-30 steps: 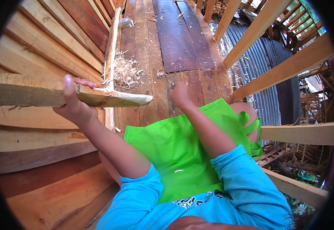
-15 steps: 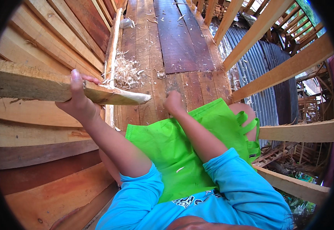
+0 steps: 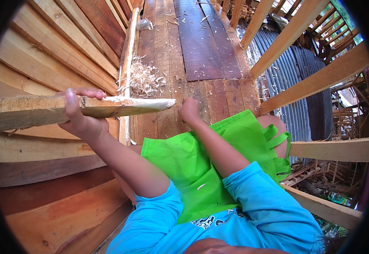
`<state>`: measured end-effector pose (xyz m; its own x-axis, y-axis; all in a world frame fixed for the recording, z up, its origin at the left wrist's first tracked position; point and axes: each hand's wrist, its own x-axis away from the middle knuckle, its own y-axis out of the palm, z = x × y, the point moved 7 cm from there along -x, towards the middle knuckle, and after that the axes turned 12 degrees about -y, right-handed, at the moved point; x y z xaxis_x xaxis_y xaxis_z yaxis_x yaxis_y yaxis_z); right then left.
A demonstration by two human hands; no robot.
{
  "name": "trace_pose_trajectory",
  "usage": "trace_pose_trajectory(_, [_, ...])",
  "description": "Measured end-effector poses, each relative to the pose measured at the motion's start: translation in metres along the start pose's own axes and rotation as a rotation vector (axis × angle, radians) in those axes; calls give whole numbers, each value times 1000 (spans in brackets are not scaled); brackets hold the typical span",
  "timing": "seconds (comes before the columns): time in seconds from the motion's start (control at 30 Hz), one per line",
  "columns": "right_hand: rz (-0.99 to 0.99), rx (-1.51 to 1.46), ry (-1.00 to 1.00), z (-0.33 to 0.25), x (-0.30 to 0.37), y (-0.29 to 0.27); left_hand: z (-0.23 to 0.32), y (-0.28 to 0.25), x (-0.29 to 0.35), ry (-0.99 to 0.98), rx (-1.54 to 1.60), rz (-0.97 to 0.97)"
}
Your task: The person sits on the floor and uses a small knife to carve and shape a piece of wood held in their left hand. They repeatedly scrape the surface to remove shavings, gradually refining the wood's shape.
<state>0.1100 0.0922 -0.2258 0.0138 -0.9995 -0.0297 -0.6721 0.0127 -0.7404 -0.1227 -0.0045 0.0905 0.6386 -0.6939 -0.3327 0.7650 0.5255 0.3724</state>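
Note:
My left hand (image 3: 84,122) is wrapped round a long wooden plank (image 3: 29,111) that comes in from the left edge, its thumb over the near face and its fingers over the top. The plank's right end is pale, freshly cut and narrowed toward the tip. My right hand (image 3: 189,111) is closed in a fist just right of that tip, apart from it. A small dark bit shows at its knuckles, too little to name. Over my lap lies a bright green cloth bag (image 3: 176,158) with loop handles.
Curled wood shavings (image 3: 146,79) are heaped on the plank floor (image 3: 163,46), beside a long pale board (image 3: 128,63). Stacked boards (image 3: 65,46) line the left. Wooden rails (image 3: 316,86) stand on the right, with corrugated metal sheets (image 3: 288,76) beyond them.
The plank has swung: its cut end has risen and shifted right, and it lies more level. My left hand has moved slightly left with it. My right fist has barely moved.

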Motion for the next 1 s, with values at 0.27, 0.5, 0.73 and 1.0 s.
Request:
trace_pose_trajectory(0.27, [-77, -74, -206, -26, -15, 7, 0, -3, -1, 13, 39, 25])
trace_pose_trajectory(0.5, [-171, -64, -274, -16, -29, 14, -1, 1, -2, 22, 45, 9])
trace_pose_trajectory(0.73, [-46, 1, -210, -17, -5, -14, 0, -2, 1, -23, 33, -29])
trace_pose_trajectory(1.0, [-354, -80, -228, -27, 11, -5, 3, 4, 0, -21, 106, -73])
